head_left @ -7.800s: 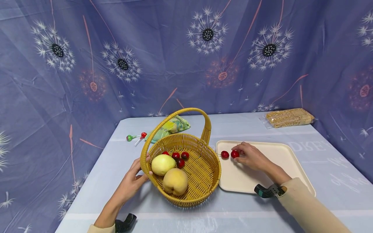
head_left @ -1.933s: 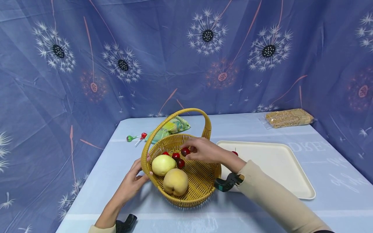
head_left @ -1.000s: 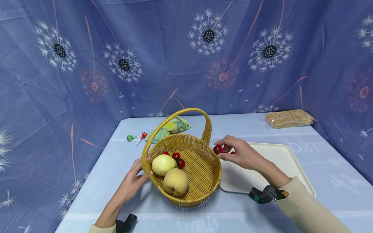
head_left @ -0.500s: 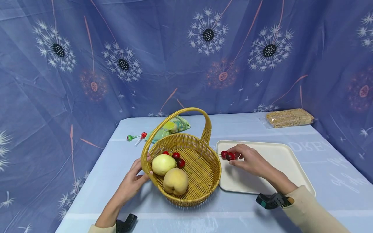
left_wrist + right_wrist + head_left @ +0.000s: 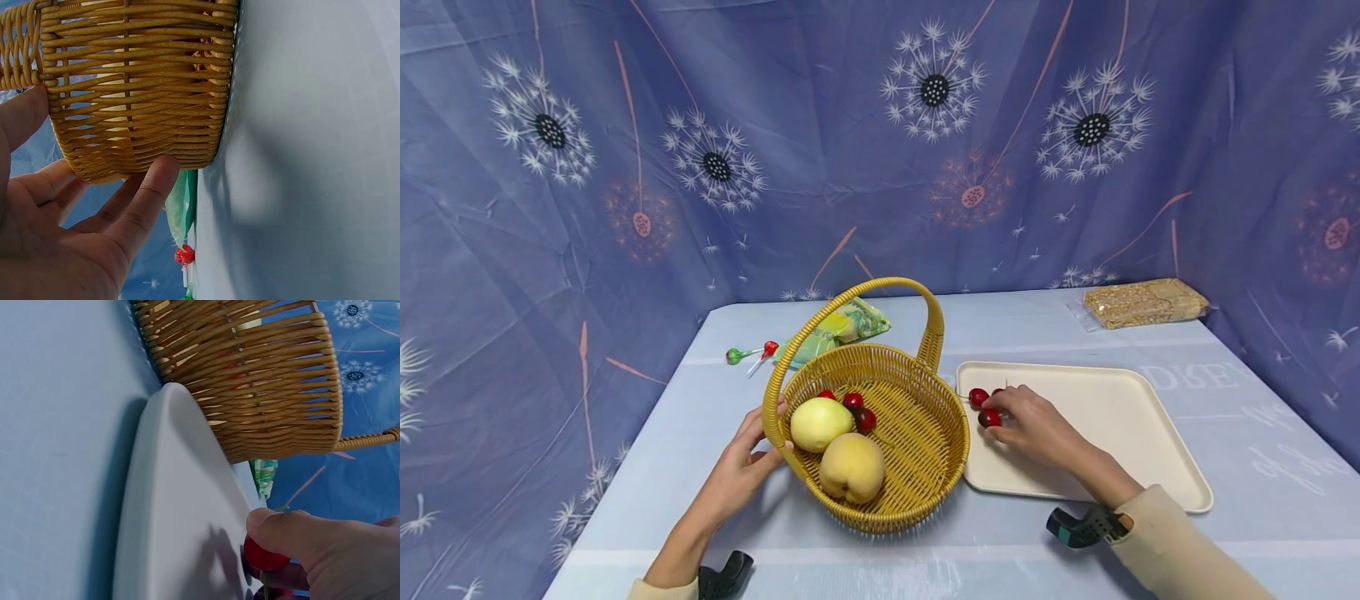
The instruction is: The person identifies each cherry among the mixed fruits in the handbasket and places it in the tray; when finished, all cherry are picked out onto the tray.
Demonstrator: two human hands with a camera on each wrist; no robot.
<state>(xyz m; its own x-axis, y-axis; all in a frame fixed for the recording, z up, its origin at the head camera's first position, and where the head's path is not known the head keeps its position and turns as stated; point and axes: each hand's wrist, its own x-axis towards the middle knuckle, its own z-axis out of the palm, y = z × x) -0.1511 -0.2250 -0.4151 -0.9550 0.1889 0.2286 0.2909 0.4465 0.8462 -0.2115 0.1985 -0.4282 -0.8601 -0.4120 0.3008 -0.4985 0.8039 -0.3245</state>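
My right hand [image 5: 1033,427] pinches a red cherry [image 5: 989,418] between thumb and fingers, low over the left part of the cream tray [image 5: 1120,450]. Two more cherries [image 5: 977,397] sit just behind it, one partly hidden by the fingers. To the left stands a yellow wicker basket [image 5: 917,500] with a tall handle. My left hand [image 5: 741,467] holds the basket's left side, thumb and fingers spread around the foot of the handle. Inside lie a peach [image 5: 852,468], a pale yellow oval fruit [image 5: 821,425] and three cherries [image 5: 865,420].
Behind the basket lie a green-and-yellow packet [image 5: 842,329] and two lollipops [image 5: 735,356], one green and one red. A clear bag of brown, grain-like food [image 5: 1146,303] is at the back right. Patterned blue cloth [image 5: 850,167] hangs behind the table.
My right hand has taken a cherry from the basket, moved right over the tray, and lowered it in front of the other two. My left hand has stayed on the basket.
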